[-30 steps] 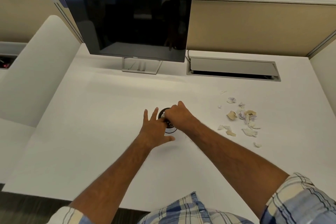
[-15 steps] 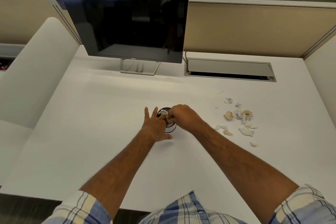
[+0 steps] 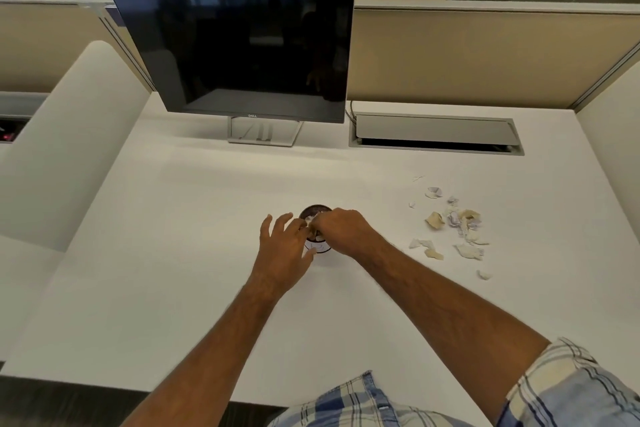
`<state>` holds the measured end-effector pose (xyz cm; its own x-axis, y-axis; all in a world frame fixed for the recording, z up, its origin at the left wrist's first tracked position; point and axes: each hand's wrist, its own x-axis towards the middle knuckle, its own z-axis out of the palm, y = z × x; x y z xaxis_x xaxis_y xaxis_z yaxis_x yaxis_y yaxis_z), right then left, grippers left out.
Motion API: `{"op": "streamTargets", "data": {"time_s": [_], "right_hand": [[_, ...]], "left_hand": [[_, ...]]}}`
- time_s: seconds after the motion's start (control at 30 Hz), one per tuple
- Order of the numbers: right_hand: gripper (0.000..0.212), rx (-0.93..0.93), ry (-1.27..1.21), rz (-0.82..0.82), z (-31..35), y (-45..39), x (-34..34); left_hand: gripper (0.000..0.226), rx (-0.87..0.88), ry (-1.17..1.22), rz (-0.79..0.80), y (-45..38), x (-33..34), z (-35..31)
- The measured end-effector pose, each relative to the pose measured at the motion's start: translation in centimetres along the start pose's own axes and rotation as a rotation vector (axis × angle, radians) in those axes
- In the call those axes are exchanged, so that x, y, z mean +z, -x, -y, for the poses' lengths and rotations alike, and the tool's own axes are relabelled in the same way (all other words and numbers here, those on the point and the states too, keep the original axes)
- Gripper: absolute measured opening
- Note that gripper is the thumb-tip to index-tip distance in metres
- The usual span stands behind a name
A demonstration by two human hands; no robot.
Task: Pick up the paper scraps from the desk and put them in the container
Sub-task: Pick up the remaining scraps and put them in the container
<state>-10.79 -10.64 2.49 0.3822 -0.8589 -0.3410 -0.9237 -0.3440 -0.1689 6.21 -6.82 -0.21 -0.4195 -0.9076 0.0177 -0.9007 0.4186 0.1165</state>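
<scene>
A small round container (image 3: 313, 211) with a dark rim stands mid-desk, with white paper showing inside it. My left hand (image 3: 285, 248) rests against its left side, fingers spread, thumb on the lower wall. My right hand (image 3: 341, 230) hovers over the container's mouth, fingers bunched downward on white paper scraps at the rim. Several torn white and tan paper scraps (image 3: 457, 227) lie scattered on the white desk (image 3: 173, 270) to the right of the container.
A dark monitor (image 3: 235, 52) on a silver stand sits at the back. A grey cable hatch (image 3: 434, 133) is set into the desk at the back right. Beige partitions enclose the desk; a white divider (image 3: 62, 135) stands on the left.
My right hand has shifted slightly over the container's mouth, and white paper now shows at its fingertips. My left hand stays against the container. The scraps on the right have not moved.
</scene>
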Motion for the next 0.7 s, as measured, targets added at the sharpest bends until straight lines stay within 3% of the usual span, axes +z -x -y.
{"op": "streamTargets", "data": {"time_s": [0.17,0.3,0.5,0.6,0.7], "right_hand": [[0.028,-0.014,0.124,0.049,0.6,-0.6,-0.4],[0.022,-0.011,0.020,0.025,-0.2,-0.6,-0.3],[0.035,0.090,-0.438,-0.193,-3.1,1.5,0.4],[0.046,0.145,-0.540,-0.339,-5.2,4.0,1.2],[0.046,0.265,-0.570,-0.329,-7.7,6.8,2.8]], "left_hand": [[0.047,-0.024,0.021,0.172,-0.5,0.2,-0.4],[0.045,-0.033,0.001,0.173,-0.9,0.0,-0.5],[0.039,-0.073,0.014,0.075,-1.4,-1.0,-1.5],[0.045,-0.033,0.030,-0.028,-1.9,-1.3,-2.5],[0.033,0.057,0.074,-0.149,-2.5,-1.3,-4.5]]}}
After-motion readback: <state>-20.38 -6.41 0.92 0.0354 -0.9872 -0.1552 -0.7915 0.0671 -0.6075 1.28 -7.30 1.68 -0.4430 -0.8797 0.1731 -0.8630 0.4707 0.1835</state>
